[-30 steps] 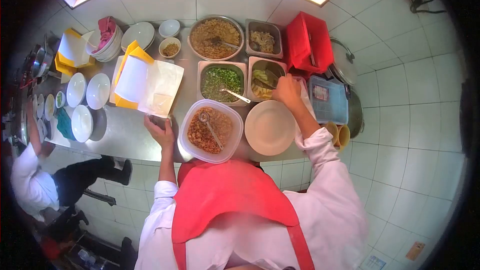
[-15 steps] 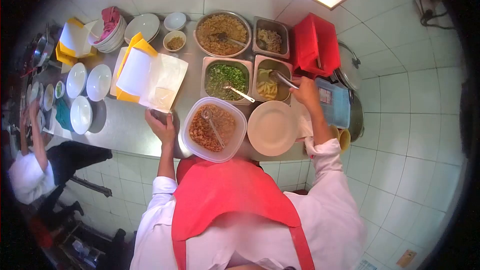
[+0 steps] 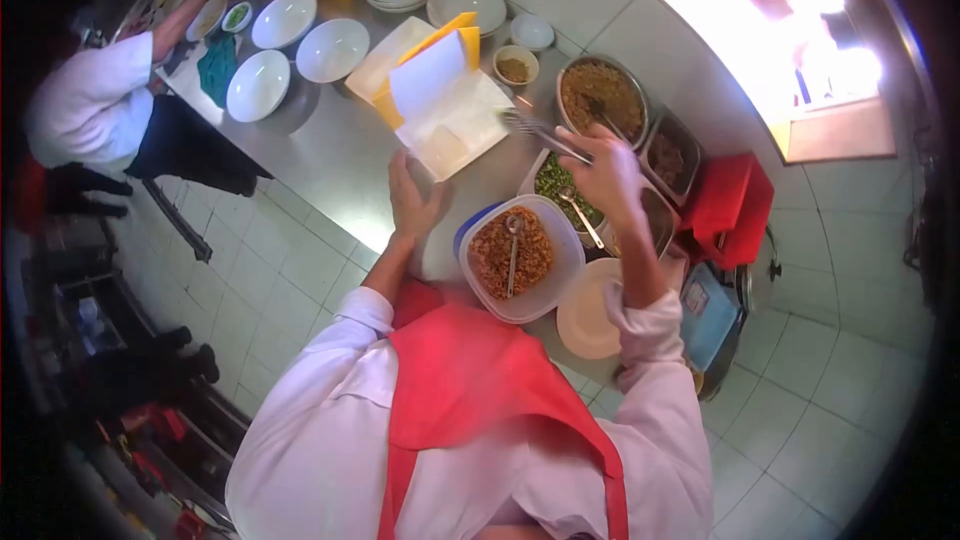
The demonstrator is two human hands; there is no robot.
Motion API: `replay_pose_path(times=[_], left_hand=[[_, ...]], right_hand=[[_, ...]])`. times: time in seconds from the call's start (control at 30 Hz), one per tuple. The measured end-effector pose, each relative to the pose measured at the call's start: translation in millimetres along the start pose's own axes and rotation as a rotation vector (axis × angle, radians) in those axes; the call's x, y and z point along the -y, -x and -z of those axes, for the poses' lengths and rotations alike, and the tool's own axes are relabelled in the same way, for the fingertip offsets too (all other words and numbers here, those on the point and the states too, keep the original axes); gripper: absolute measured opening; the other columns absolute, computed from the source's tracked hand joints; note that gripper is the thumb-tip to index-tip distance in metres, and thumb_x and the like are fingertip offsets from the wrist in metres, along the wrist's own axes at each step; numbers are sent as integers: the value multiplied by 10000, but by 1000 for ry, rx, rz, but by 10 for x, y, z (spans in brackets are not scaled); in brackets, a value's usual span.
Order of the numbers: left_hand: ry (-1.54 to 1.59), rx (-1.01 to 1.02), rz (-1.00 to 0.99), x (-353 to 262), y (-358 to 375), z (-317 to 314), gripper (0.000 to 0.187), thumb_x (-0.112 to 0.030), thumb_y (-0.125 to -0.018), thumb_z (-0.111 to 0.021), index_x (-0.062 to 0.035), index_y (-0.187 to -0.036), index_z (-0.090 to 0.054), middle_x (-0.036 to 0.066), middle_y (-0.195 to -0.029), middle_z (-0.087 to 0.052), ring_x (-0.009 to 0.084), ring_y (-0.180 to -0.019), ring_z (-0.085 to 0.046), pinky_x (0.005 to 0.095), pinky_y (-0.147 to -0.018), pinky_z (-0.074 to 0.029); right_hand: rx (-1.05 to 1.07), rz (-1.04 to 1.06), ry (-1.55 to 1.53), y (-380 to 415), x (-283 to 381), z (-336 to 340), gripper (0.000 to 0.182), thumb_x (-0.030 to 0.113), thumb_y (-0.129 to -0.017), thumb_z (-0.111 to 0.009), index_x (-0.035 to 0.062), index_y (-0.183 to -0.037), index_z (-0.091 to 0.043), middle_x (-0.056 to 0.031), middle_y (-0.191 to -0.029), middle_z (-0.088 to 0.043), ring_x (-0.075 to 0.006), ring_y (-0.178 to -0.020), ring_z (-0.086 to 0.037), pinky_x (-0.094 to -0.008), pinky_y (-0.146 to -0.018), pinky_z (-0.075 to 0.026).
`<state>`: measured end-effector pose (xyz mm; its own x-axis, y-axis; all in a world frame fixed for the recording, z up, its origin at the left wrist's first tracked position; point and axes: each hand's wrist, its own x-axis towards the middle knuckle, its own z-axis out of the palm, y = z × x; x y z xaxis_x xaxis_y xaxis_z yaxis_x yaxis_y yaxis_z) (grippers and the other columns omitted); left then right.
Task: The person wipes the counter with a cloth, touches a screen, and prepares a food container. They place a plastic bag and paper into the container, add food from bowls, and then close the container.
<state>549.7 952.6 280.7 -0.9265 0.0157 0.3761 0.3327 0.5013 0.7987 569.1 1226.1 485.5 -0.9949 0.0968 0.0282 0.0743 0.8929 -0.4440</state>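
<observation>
My right hand (image 3: 608,178) is closed around metal tongs (image 3: 548,134), whose tips reach over the right edge of a yellow box with a white paper lining (image 3: 478,118). Something small and greenish shows at the tips, too blurred to name. On the lining lies a small clear packet (image 3: 440,152). My left hand (image 3: 412,200) rests beside the box's near corner with thumb and fingers apart, holding nothing. Below my right hand, a steel pan of chopped green onions (image 3: 553,180) has a spoon (image 3: 582,216) in it. My right forearm partly hides the pan of pickled vegetables.
A plastic tub of brown crumbly topping (image 3: 498,258) stands at the counter's near edge, beside a beige plate (image 3: 588,318). Behind are a round pan of minced food (image 3: 592,90) and a red bin (image 3: 728,210). White bowls (image 3: 333,50) stand left; a co-worker (image 3: 100,90) is beyond.
My right hand has lifted the tongs out of the pickled vegetable pan and carried them left to the box. The view has turned left. My left hand stays by the box.
</observation>
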Motion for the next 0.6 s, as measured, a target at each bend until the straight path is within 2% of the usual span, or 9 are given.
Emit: replay_pose_path(times=[0.03, 0.07, 0.17, 0.27, 0.4, 0.47, 0.53, 0.57, 0.6], left_hand=[[20, 26, 34, -6, -4, 18, 782, -162, -735, -693, 65, -1366, -292, 255, -1319, -389, 389, -1216, -417, 427, -1051, -337], [41, 52, 66, -11, -11, 32, 793, -167, -728, -698, 73, -1364, -290, 268, -1321, -391, 401, -1216, -419, 435, -1047, -344], [56, 13, 45, 32, -18, 28, 796, -151, -712, -691, 78, -1360, -289, 264, -1306, -402, 395, -1210, -427, 432, -1044, -352], [70, 21, 66, -1, -22, 51, 805, -145, -705, -687, 80, -1364, -284, 266, -1309, -400, 395, -1214, -427, 432, -1047, -350], [43, 15, 61, 35, -2, 1, 826, -157, -701, -702, 80, -1369, -276, 267, -1321, -387, 400, -1224, -416, 439, -1058, -332], [42, 24, 63, 67, 16, -11, 832, -161, -699, -707, 78, -1369, -276, 267, -1326, -383, 399, -1227, -412, 441, -1061, -326], [51, 37, 87, 58, 5, -14, 838, -168, -697, -713, 77, -1370, -277, 264, -1332, -377, 397, -1233, -406, 442, -1064, -322], [59, 45, 81, 57, -8, -30, 838, -168, -697, -713, 77, -1370, -277, 264, -1332, -377, 397, -1233, -406, 442, -1064, -322], [49, 31, 68, 61, -10, -37, 839, -170, -696, -715, 78, -1368, -279, 266, -1330, -380, 400, -1232, -406, 443, -1062, -323]], right_hand=[[44, 24, 52, -145, 128, -153, 333, 195, -710, -741, 146, -1038, -718, -114, -919, -599, -314, -861, -632, -414, -753, -500], [84, 40, 97, -253, 324, -229, 314, 193, -718, -723, 150, -1029, -720, -109, -955, -606, -314, -887, -635, -418, -776, -510], [71, 135, 84, -428, 509, -407, 311, 171, -720, -710, 144, -1030, -718, -109, -989, -612, -317, -894, -634, -417, -787, -514], [24, 100, 64, -419, 451, -298, 345, 172, -705, -733, 127, -1046, -712, -113, -983, -615, -317, -866, -634, -405, -766, -510], [-148, -75, -16, 10, -74, 59, 434, 208, -686, -774, 94, -1097, -689, -131, -922, -614, -297, -820, -632, -381, -738, -494], [-201, -268, -70, 410, -330, 263, 460, 215, -682, -784, 73, -1108, -682, -142, -890, -613, -289, -825, -633, -381, -746, -493], [-402, -316, -19, 921, -806, 230, 475, 229, -668, -798, 47, -1090, -683, -148, -912, -629, -285, -831, -630, -373, -752, -492], [-410, -325, -13, 1158, -965, 241, 475, 229, -668, -798, 47, -1090, -683, -148, -912, -629, -285, -831, -630, -373, -752, -492], [-389, -492, 27, 1395, -1089, 251, 487, 240, -660, -798, 34, -1085, -680, -150, -945, -640, -288, -852, -633, -375, -767, -491]])
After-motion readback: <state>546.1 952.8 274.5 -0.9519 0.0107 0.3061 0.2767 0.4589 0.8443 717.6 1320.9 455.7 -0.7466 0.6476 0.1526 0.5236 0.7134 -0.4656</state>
